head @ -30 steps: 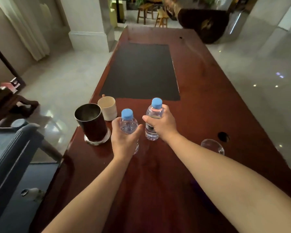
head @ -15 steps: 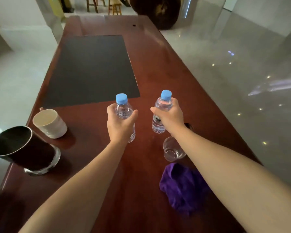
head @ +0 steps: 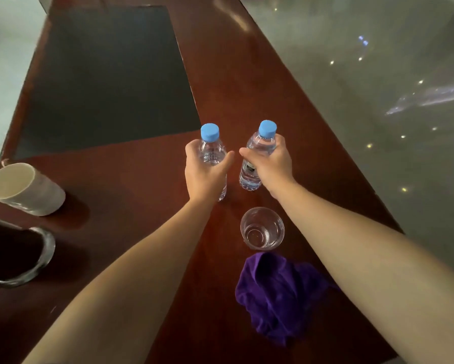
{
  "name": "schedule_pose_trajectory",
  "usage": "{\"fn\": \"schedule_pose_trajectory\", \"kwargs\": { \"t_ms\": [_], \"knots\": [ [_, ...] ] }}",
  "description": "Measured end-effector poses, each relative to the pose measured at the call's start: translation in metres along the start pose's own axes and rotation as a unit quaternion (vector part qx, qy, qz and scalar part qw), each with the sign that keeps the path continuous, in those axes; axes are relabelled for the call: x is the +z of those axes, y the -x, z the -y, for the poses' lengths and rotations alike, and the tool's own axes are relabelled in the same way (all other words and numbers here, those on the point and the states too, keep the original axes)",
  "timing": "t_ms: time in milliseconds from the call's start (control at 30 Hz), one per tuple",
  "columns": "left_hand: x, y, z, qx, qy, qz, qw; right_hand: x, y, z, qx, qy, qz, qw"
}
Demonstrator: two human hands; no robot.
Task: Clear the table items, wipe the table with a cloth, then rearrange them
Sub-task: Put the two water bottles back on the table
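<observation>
My left hand (head: 205, 174) is wrapped around 1 small water bottle (head: 212, 153), fingers clenched on its clear body below the blue cap. My right hand (head: 272, 166) grips the 2nd bottle (head: 260, 145) the same way, and this one tilts a little to the right. The 2 bottles stand just beside each other over the middle of the red-brown table (head: 142, 195), apart by a narrow gap; I cannot tell whether their bases touch the wood. Near me, between my forearms, an empty clear glass (head: 262, 228) stands upright, and a crumpled purple cloth (head: 278, 295) lies just nearer than it. At the left edge sit a pale mug (head: 23, 189) and, nearer, a dark cup (head: 8, 250) with a clear glass base. A dark mat (head: 107, 80) covers the far left of the table.
</observation>
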State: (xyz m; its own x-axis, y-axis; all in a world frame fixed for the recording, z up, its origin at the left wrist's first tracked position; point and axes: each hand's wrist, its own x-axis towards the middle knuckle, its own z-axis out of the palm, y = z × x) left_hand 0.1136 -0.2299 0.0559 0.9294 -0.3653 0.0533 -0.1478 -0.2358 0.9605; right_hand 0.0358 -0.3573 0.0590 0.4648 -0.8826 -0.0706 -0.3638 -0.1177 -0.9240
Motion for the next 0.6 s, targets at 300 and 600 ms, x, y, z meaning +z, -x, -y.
{"fn": "schedule_pose_trajectory", "kwargs": {
  "t_ms": [300,600],
  "knots": [
    [0.016,-0.006,0.009,-0.003,-0.002,-0.007,1.0,0.001,-0.008,-0.009,-0.006,0.007,0.023,1.0],
    [0.011,-0.002,0.006,-0.017,0.01,0.024,1.0,-0.003,-0.002,-0.003,0.001,0.006,0.042,0.999]
  ]
}}
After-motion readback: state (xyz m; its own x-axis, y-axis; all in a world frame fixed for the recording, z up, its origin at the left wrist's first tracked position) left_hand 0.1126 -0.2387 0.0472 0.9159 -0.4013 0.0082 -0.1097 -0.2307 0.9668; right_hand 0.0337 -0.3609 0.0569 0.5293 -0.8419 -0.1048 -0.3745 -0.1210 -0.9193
